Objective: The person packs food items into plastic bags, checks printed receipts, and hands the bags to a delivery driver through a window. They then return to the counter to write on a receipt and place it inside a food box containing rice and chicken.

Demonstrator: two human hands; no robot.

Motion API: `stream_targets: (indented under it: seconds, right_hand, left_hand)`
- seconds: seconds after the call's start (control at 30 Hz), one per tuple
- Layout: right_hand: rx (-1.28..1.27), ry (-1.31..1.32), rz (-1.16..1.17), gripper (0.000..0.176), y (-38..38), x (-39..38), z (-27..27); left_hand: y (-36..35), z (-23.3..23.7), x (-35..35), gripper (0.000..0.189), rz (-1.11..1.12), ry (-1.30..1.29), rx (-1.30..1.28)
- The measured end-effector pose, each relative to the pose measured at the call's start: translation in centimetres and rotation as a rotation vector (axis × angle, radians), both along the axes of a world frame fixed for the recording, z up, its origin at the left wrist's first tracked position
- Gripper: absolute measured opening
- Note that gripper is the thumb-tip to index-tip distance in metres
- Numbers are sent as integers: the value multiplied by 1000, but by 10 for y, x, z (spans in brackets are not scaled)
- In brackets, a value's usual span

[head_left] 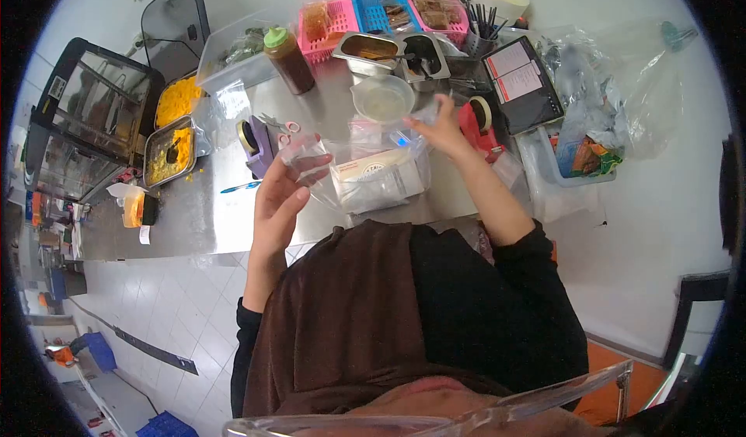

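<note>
Your left hand [281, 208] is loosely open, thumb apart, touching a thin, clear plastic film [303, 152], left of the pale, printed rectangular box [381, 176]. Your right hand [445, 131] curls at a clear, crumpled plastic piece [425, 112] — whether it grips, I cannot tell. The film should be light, soft and slippery — better pinch its edge.

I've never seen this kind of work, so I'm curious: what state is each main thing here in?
Left hand: at clear plastic, grip unclear
Right hand: spread, grip unclear
Carton: seen through plastic
Bottle: upright, green top on
Scissors: lying flat
Purple tape dispenser: loaded
Red tape dispenser: loaded
Pen: lying flat
Metal pans: uncovered
Yellow food: uncovered
</note>
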State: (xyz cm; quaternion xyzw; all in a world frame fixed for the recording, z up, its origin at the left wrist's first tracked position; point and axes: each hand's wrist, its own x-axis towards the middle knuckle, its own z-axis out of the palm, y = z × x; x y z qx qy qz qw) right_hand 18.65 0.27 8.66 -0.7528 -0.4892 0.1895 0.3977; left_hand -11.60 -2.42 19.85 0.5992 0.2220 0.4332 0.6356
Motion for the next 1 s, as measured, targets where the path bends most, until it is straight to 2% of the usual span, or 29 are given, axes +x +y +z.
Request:
stream_targets:
  seconds: [0.03, 0.13, 0.23, 0.27, 0.33, 0.37, 0.47, 0.53, 0.63, 0.67, 0.7, 0.73, 0.8, 0.83, 0.9, 0.97, 1.0]
  right_hand:
    - [-4, -27, -55, 81, -1, 5, -3]
    - [-131, -61, -80, 70, 10, 28, -52]
    - [-220, 1198, 442, 54, -17, 24, 25]
    - [-64, 1113, 410, 49, -15, 24, 33]
    - [235, 935, 342, 41, -4, 17, 46]
    - [290, 935, 338, 40, -5, 9, 69]
    - [326, 818, 566, 37, -16, -20, 122]
    - [67, 648, 713, 40, -24, -51, 138]
    - [255, 562, 887, 43, -20, -82, 112]
    - [255, 588, 820, 46, -18, -81, 111]
    - [256, 614, 752, 49, -14, -79, 111]
    - [257, 637, 684, 51, -12, -76, 111]
    - [367, 664, 720, 53, -9, -76, 105]
    - [420, 680, 733, 54, -9, -78, 102]
    - [286, 731, 688, 59, -16, -106, 97]
    - [510, 484, 800, 63, -39, -141, 88]
    - [474, 510, 950, 66, -47, -162, 67]
  left_hand:
    - [-3, 0, 0, 62, -27, -9, 23]
    - [-15, 6, 1, 64, -72, 20, 59]
    - [-20, 9, 4, 63, -46, 63, 108]
    - [-21, 9, 5, 63, -29, 76, 126]
    - [-15, 10, 3, 60, 25, 249, 327]
    - [-10, 12, 4, 59, 52, 336, 431]
    - [1, 23, 17, 57, 111, 586, 721]
    - [1, 30, 38, 54, 193, 645, 839]
    - [13, 25, 51, 51, 318, 783, 1017]
    - [19, 18, 52, 50, 360, 835, 1080]
    - [25, 6, 48, 62, 471, 813, 1089]
    - [30, -5, 43, 71, 467, 759, 993]
    - [42, -33, 29, 87, 451, 650, 800]
    - [52, -67, 24, 109, 287, 730, 802]
    - [44, -96, 41, 101, 10, 741, 678]
    - [32, -114, 70, 93, -46, 662, 490]
    - [30, -122, 83, 89, -31, 630, 393]
